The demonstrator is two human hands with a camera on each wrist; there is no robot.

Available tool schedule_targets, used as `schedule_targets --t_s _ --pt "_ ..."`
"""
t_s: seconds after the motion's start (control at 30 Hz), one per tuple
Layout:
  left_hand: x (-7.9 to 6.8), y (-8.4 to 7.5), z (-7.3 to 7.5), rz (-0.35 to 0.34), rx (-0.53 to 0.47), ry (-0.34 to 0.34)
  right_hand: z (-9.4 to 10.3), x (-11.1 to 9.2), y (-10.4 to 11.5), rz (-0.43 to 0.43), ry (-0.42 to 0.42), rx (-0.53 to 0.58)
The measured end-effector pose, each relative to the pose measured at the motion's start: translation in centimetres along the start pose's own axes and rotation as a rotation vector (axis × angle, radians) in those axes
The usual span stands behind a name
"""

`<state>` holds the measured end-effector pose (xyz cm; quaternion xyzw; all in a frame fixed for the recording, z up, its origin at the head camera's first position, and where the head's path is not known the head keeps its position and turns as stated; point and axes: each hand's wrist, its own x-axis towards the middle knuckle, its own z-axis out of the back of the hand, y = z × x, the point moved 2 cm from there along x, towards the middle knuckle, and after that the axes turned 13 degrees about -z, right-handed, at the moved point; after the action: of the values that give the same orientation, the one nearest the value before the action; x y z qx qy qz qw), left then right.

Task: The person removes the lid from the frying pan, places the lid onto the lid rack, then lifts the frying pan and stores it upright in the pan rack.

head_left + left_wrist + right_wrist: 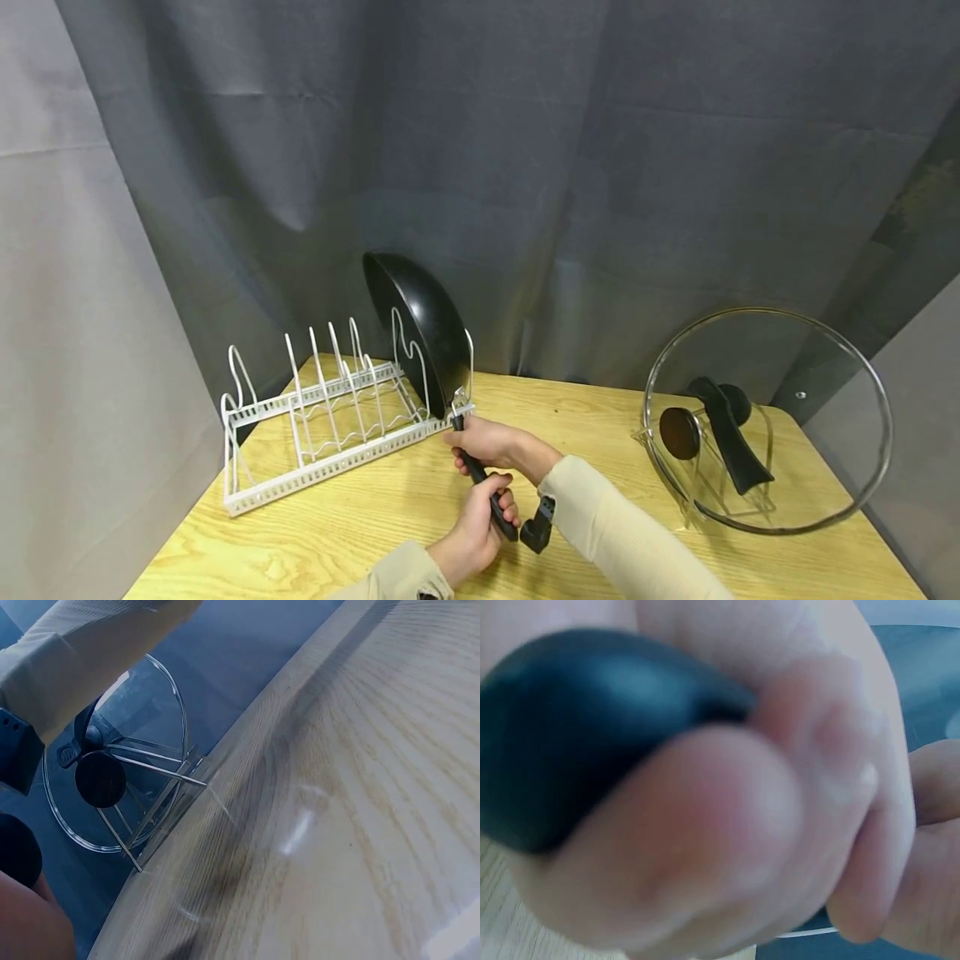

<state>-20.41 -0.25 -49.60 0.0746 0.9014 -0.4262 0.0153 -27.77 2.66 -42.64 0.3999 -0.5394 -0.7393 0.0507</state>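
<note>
A black wok [431,321] stands on edge in the right end of a white wire rack [330,467], its open side facing left. Its black handle [476,471] slopes down toward me over the table. High on the handle, near the metal joint, my right hand [491,442] grips it. Lower down, my left hand [476,521] holds the handle close to its end. In the right wrist view, curled fingers wrap the black handle [592,727] at close range. At the left wrist view's lower left edge, the handle end [19,851] shows beside part of a hand.
A large glass lid [877,417] with a metal rim leans upright in a wire stand on the right, with a round knob [680,433] and a black curved piece [727,433]. Behind the wooden table [360,542] hangs a dark grey curtain [525,167].
</note>
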Motion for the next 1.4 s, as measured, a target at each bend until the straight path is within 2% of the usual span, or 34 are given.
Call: schedule_targets --t_s 0.5,0.87,1.1,1.4 --pt "0.5 0.4 0.3 0.016 0.035 0.001 0.1 0.6 -0.5 -0.01 -0.041 -0.012" --pt "0.9 0.7 0.7 -0.021 0.07 -0.006 0.0 0.6 -0.8 0.009 -0.085 -0.042" --pt "1.3 1.0 1.1 -0.039 0.089 -0.004 0.0 0.6 -1.0 0.012 -0.147 -0.084" --pt "1.4 1.1 1.9 0.002 0.178 -0.021 0.4 0.5 -1.3 0.016 -0.167 -0.124"
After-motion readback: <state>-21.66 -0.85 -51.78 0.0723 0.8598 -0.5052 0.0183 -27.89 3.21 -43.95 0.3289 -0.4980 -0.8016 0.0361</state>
